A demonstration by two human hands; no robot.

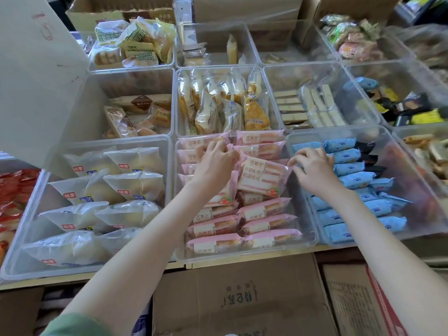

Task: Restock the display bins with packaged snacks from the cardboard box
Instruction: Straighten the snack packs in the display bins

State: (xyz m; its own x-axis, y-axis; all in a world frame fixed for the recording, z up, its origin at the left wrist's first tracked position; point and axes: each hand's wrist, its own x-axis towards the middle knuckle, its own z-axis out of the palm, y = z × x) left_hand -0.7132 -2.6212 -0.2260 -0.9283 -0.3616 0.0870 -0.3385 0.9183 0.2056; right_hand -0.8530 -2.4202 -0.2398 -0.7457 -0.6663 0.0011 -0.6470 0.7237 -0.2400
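- Far left, a heap of glossy red packets [14,190]. Next door, a clear plastic bin [84,271] carries soft, frosted-white bun bags [133,185], overlapped so the labels face up.
- The left grip [215,163] is down in the middle bin [242,257], fingers curled onto the back rows of pink packets [261,212]. I'd say it is holding them back to open a slot.
- Below the tabletop edge sits the cardboard box [242,294], matte brown, printed top facing up.
- One loose packet [264,175], flat and crinkly, lies tilted across the rows and is not yet slotted in.
- The right grip [315,168] pinches that packet's crimped end seal, likely steadying it for the tuck.
- Further right, blue packets [351,175] stand on edge in tidy rows, a snug way to fill the bin.
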